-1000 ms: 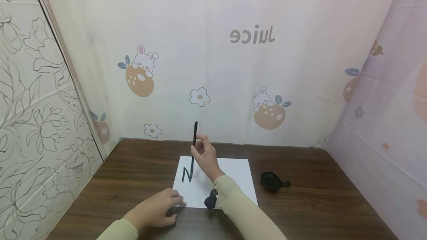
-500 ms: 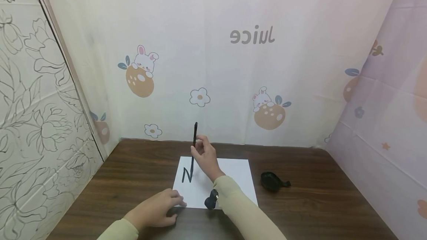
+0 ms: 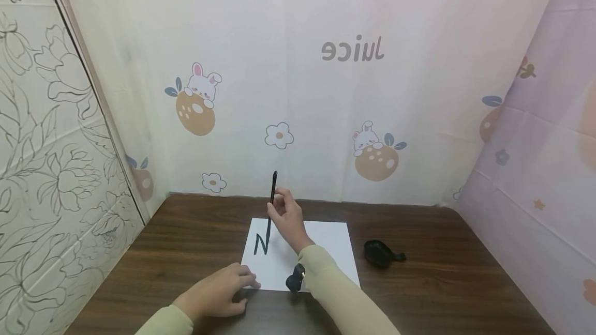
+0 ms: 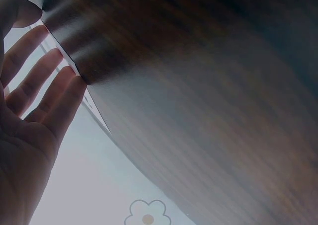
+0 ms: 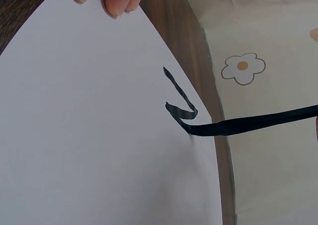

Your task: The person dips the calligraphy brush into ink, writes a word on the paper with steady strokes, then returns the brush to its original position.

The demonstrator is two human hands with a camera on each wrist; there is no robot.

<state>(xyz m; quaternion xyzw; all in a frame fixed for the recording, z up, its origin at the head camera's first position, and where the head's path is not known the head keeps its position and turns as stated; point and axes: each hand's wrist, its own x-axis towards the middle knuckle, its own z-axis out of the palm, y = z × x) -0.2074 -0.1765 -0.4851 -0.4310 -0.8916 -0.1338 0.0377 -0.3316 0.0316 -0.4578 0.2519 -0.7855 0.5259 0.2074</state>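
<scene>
Your right grip [image 3: 287,221] pinches the brush [image 3: 273,190] mid-handle, nearly upright, likely to keep knuckles off wet ink, its tip on the black N-shaped mark [image 3: 261,244] between 9 and 10 o'clock on the paper [image 3: 328,244]. Your left grip [image 3: 221,291] holds nothing, fingers relaxed, fingertips resting on the sheet's edge toward 8 o'clock, presumably to stop it sliding, while the dark dish [image 3: 378,253] sits on the surface [image 3: 447,278] off the paper's 3 o'clock side. Versus a second ago: brush top a hair toward 3 o'clock; left grip, sheet and dish look unmoved.
</scene>
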